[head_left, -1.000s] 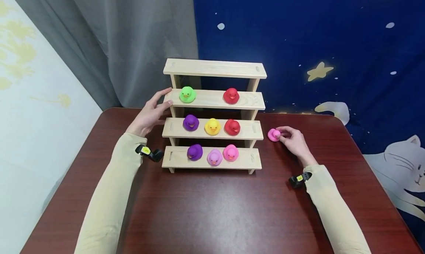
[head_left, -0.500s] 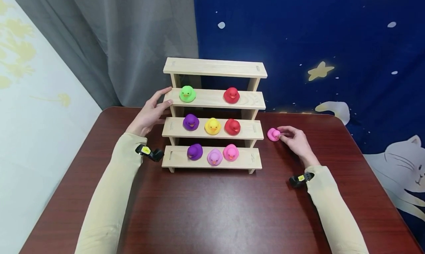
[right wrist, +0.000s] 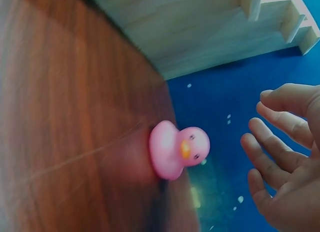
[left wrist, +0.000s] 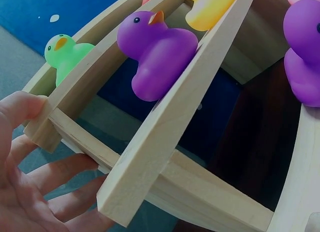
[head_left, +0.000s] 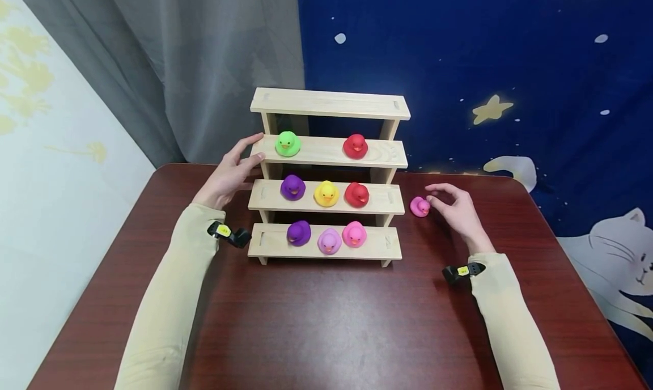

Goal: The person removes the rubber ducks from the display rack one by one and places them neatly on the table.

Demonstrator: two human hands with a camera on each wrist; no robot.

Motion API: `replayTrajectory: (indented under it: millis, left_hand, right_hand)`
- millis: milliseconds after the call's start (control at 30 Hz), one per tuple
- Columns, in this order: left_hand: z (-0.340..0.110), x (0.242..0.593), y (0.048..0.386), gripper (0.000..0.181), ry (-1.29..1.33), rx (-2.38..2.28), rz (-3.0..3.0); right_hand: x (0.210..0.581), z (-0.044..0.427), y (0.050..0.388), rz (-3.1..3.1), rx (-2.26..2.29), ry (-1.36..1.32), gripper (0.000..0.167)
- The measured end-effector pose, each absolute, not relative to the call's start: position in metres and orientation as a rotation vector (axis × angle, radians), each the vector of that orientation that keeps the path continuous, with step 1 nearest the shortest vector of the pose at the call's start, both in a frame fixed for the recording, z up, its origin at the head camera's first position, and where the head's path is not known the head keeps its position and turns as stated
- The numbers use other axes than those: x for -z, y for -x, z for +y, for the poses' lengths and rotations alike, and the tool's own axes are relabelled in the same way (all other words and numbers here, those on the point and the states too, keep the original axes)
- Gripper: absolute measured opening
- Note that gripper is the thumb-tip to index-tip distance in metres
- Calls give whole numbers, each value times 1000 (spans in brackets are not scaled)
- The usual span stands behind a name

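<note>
A stepped wooden shelf [head_left: 329,156] stands on the table. My left hand [head_left: 227,177] holds its left end at the second tier from the top, thumb [left wrist: 25,106] on the plank's end and the other fingers along the side. To the shelf's right, a pink rubber duck [head_left: 420,207] sits upright on the table. Just right of the duck is my right hand [head_left: 456,214], holding nothing; in the right wrist view its spread fingers [right wrist: 272,142] are apart from the duck. Nearest the left hand are a green duck [head_left: 288,144] and a purple duck [head_left: 293,187].
More ducks stand on the tiers: red [head_left: 355,146], yellow [head_left: 326,194], another red [head_left: 356,195], another purple [head_left: 298,233], lilac [head_left: 329,241] and pink [head_left: 354,234]. A grey curtain [head_left: 229,55] and blue starry cloth [head_left: 433,67] hang behind the table [head_left: 316,322].
My right hand has let go of the pink duck and drawn slightly away to the right, its fingers parting. The duck stays on the table. My left hand keeps its place on the shelf.
</note>
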State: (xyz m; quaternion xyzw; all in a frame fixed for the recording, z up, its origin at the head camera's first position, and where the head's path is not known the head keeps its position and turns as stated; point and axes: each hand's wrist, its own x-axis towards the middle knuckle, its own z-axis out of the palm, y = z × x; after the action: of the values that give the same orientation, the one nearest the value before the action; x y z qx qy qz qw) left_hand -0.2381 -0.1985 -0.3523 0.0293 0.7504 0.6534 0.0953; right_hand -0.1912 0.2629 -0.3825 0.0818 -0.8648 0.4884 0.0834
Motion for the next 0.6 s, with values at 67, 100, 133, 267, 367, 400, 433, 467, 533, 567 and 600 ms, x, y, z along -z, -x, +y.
replayTrajectory:
  millis: [67,100,133,267,367,400,433,467,533,567,600]
  left_hand:
    - [-198,352,238,54,-83,-1933,2227]
    - [-198,352,238,54,-82,-1933,2228]
    - [-198,353,238,54,-80,-1934,2227]
    - [-199,353,238,54,-81,-1935,2225]
    - [-199,352,238,54,-82,-1935,2221]
    - [-200,352,238,53,-81,-1937,2219]
    - [-200,352,237,54,-81,-1937,2217]
    - [-200,352,237,53,-82,-1937,2217]
    - [-200,352,237,53,-85,-1933,2220]
    - [-200,352,237,53,-86,-1932,2220]
    - [-200,352,237,53,-87,-1933,2219]
  right_hand:
    - [377,260,190,-2577,-1450,-251,27]
    - [375,259,190,-2572,-1453,-253,26]
    - [373,258,190,-2568,-1456,-255,26]
    - [367,254,191,-2546,-1474,-277,26]
    - [361,250,191,-2520,-1489,-309,26]
    - [359,248,190,-2512,-1495,-319,26]
    - [356,246,190,-2507,-1496,-324,26]
    - [354,244,190,-2502,-1496,-331,26]
    - [349,240,189,-2501,-1484,-347,25]
    - [348,238,189,-2500,-1475,-358,25]
    - [346,236,189,-2498,-1470,-370,25]
